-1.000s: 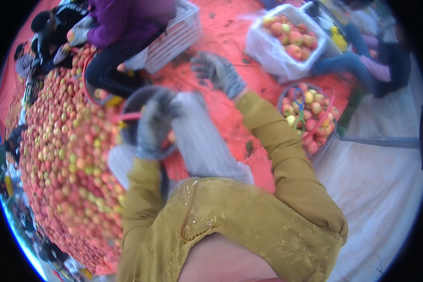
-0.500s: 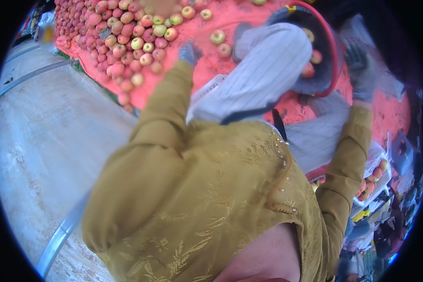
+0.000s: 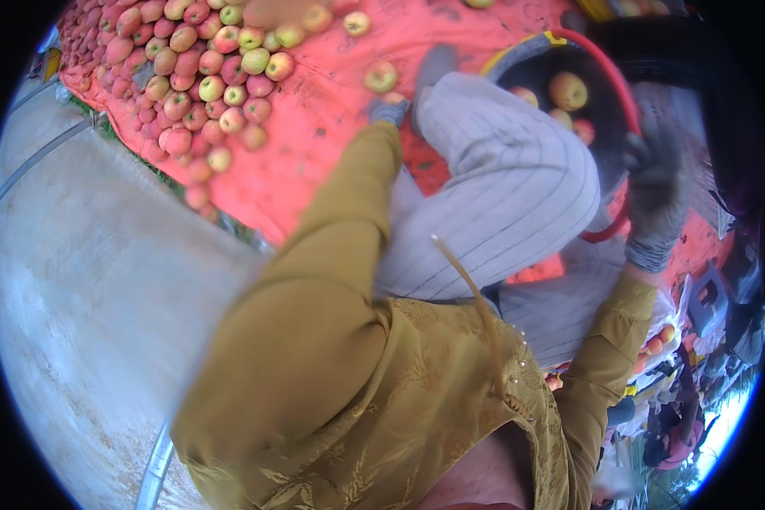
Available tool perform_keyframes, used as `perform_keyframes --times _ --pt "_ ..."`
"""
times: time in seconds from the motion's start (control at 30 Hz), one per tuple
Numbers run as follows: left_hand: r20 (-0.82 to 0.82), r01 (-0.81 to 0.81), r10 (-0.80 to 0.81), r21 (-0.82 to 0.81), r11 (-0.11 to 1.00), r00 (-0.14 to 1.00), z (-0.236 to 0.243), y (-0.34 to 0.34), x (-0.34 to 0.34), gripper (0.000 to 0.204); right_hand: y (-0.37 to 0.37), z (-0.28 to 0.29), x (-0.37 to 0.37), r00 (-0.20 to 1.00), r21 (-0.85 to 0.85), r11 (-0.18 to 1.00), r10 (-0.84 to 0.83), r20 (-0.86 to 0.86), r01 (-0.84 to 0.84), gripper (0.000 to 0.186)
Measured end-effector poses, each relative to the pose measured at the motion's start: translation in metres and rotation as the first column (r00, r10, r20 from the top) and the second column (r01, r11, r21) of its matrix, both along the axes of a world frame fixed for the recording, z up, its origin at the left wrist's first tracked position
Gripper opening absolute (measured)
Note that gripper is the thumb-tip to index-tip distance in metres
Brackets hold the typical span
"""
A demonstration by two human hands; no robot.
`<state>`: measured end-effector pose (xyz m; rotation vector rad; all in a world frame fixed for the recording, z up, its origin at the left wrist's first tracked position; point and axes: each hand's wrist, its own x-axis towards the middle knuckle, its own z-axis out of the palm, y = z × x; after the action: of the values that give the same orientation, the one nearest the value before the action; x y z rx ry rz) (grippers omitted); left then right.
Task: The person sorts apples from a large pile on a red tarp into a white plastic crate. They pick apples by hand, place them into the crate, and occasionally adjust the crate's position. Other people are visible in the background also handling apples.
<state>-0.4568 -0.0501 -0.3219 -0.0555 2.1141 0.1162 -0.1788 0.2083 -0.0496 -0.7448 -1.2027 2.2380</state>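
My right hand (image 3: 654, 174), in a grey glove, is beside the red rim (image 3: 622, 98) of a dark bucket, fingers bent and apart; whether it touches the rim is unclear. The bucket holds several apples (image 3: 568, 90). My left hand (image 3: 387, 111), in a blue-grey glove, reaches down to the red sheet (image 3: 297, 153) left of my shoe (image 3: 435, 66), near a loose apple (image 3: 381, 77); its fingers are blurred and partly hidden. My bent leg (image 3: 510, 178) in pale striped trousers lies between my hands.
An apple pile (image 3: 187, 85) covers the upper left of the sheet. A pale concrete surface (image 3: 85, 297) with metal bars (image 3: 155, 467) runs down the left. At the right edge are more apples (image 3: 659, 340) in pale wrapping and other people (image 3: 680, 438).
My view has swung from facing other workers to the pile's edge and bucket. Since half a second ago, my left hand has shifted right toward my shoe; my right hand sits lower in view.
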Motion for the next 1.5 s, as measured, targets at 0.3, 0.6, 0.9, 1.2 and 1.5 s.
perform_keyframes --times 0.3,0.6,0.9,1.2,1.5 --pt "0.853 -0.939 0.394 0.302 0.161 0.342 0.018 -0.025 -0.011 0.068 -0.022 -0.006 -0.051 0.986 -0.085 0.994 0.080 0.143 -0.069 0.052" --pt "0.918 -0.903 -0.131 0.392 0.175 0.374 0.196 0.107 0.015 0.063 -0.031 -0.025 -0.086 0.968 0.001 0.994 0.107 0.229 -0.110 0.045" --pt "0.016 -0.134 0.245 0.871 0.474 0.969 0.099 0.100 -0.002 0.047 -0.025 -0.028 -0.079 0.958 -0.384 0.892 -0.148 0.246 0.236 0.044" --pt "-0.315 -0.005 0.135 0.380 0.925 0.940 -0.079 -0.010 -0.061 0.072 -0.014 -0.024 -0.076 0.979 -0.607 0.778 -0.048 0.200 0.163 0.050" --pt "0.735 -0.723 0.135 0.588 0.362 0.665 0.032 0.082 -0.039 0.052 -0.013 -0.032 -0.078 0.885 -0.048 0.995 0.102 0.454 -0.090 0.035"
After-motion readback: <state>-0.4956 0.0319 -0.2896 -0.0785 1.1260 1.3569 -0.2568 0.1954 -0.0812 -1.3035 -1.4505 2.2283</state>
